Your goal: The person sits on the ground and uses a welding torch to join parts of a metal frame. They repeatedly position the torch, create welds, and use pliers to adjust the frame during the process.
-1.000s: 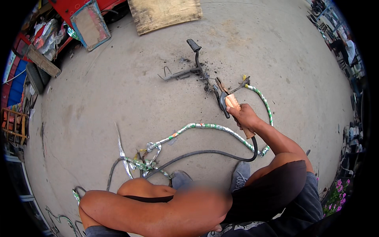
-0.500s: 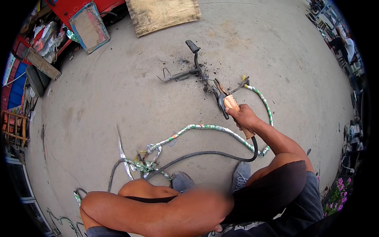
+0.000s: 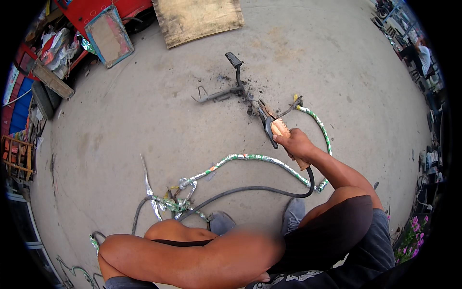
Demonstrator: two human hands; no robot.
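My right hand [image 3: 295, 145] is closed around the orange handle of a welding electrode holder [image 3: 279, 127]. Its jaws point away from me, and a thin rod seems to reach from them to a dark metal pedal lever [image 3: 239, 77] on the concrete. That lever has a ribbed black pad at its far end and joins a grey bar [image 3: 216, 93] with a bent wire hook. Dark crumbs lie around the joint. My left forearm [image 3: 183, 257] crosses low in front of me; the left hand [image 3: 257, 253] at its end is blurred, its fingers mostly hidden.
A black cable [image 3: 250, 189] runs from the holder past my shoes [image 3: 293, 216]. A foil-and-green wrapped cable [image 3: 269, 158] loops to the right, its frayed end near the holder. A wooden board [image 3: 199, 21] and a blue-framed panel [image 3: 109, 36] lie beyond. Someone in white [image 3: 423, 60] sits far right.
The view has shifted slightly, so the floor things sit a little lower. My right hand keeps its grip, with the holder in nearly the same place by the metal pedal lever.
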